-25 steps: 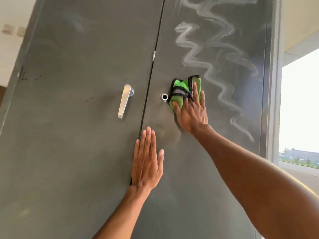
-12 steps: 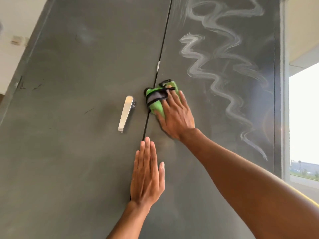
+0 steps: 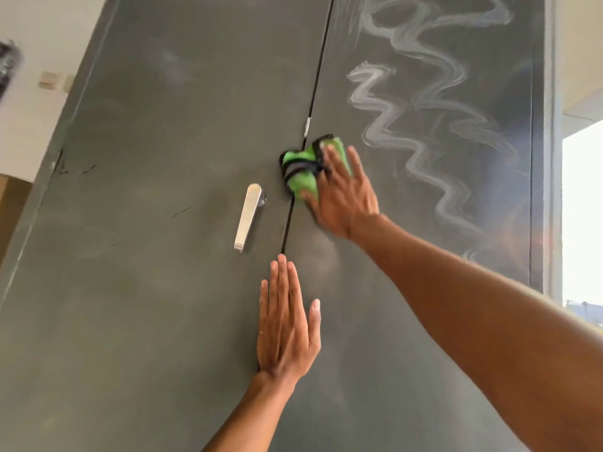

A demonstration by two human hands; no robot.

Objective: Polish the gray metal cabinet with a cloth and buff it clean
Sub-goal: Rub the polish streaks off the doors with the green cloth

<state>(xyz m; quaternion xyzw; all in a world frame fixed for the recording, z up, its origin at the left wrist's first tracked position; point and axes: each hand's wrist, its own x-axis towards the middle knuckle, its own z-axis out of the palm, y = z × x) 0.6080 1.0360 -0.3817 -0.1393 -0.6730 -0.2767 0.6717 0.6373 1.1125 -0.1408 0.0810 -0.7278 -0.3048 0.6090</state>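
Right hand (image 3: pixel 342 197) presses green cloth (image 3: pixel 301 171) flat at centre seam; polish squiggles (image 3: pixel 424 125) lie upper right (unbuffed).

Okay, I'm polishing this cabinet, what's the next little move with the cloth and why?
Probably sweep the green cloth up and to the right. The right hand presses it over the door seam, while the white wavy polish streaks on the right door are still unbuffed. Keep the left hand flat on the doors as a brace.
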